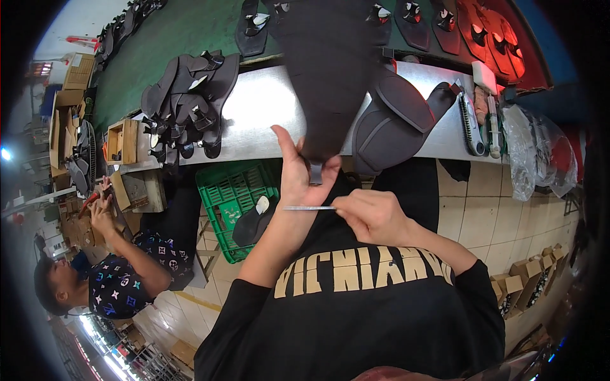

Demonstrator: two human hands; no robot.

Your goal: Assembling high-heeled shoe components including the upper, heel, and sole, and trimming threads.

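Note:
My left hand is wrapped round the lower end of a dark sandal sole, its thumb pointing up. The sole stands upright and looms large, close to the camera. A small grey strap end shows at its bottom, against my fingers. Closed in a pinch, my right hand grips one end of a thin, flat metal strip, which looks like a blade or narrow ruler. The strip points left across my left wrist. Whether it touches the skin I cannot tell.
On the metal bench lie a pile of black sandals, wide soles, a utility knife and plastic bags. Sandals line the green conveyor belt. Below stands a green crate. A co-worker works at left.

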